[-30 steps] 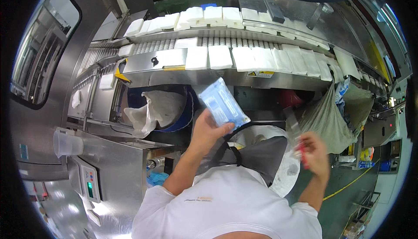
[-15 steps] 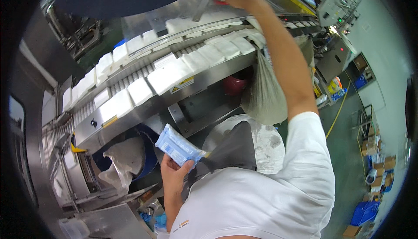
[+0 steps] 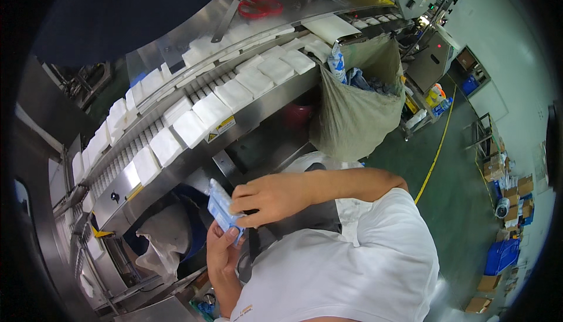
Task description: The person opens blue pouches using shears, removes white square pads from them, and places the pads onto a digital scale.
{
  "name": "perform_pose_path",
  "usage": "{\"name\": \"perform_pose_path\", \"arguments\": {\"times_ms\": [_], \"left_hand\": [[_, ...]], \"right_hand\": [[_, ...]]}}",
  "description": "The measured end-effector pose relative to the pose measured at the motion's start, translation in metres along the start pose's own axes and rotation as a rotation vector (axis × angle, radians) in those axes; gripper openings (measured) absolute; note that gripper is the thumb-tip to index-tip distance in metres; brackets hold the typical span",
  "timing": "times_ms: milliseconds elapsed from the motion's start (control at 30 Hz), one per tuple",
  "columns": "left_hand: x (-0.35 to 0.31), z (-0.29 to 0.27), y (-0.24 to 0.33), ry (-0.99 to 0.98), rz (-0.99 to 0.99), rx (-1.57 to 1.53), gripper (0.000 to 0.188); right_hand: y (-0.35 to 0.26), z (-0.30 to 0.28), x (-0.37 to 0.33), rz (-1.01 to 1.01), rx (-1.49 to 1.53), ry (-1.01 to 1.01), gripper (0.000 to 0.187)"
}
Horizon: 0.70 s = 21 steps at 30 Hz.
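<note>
evidently the left hand (image 3: 221,253) pinches the lower end of the blue packet (image 3: 219,201) before the conveyor (image 3: 258,108); the right hand's (image 3: 271,198) fingers, half curled, meet its side, hold unclear; uneven tugging could make it slip.

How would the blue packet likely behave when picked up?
The blue packet is probably fairly firm: its upper end stands up without drooping above the left hand. It may be a little slippery, since its wrapper looks like smooth plastic film. It is probably light, being small beside the hands.
</note>
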<state>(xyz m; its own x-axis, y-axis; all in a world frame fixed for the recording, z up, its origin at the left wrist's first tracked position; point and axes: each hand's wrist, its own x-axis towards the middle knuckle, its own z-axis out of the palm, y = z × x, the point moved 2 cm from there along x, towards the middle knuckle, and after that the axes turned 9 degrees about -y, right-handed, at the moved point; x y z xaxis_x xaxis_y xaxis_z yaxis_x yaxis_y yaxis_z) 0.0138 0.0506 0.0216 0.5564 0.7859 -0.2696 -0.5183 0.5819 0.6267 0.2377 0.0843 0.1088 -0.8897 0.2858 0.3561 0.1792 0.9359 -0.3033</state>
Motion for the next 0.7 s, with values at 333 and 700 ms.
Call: {"name": "perform_pose_path", "arguments": {"times_ms": [333, 700], "left_hand": [[-0.010, 0.000, 0.009, 0.131, 0.600, 0.715, 0.083], [-0.005, 0.013, 0.013, 0.107, 0.647, 0.534, 0.015]], "right_hand": [[0.002, 0.016, 0.003, 0.317, 0.323, 0.241, 0.007], [-0.025, 0.043, 0.018, 0.341, 0.275, 0.474, 0.022]]}}
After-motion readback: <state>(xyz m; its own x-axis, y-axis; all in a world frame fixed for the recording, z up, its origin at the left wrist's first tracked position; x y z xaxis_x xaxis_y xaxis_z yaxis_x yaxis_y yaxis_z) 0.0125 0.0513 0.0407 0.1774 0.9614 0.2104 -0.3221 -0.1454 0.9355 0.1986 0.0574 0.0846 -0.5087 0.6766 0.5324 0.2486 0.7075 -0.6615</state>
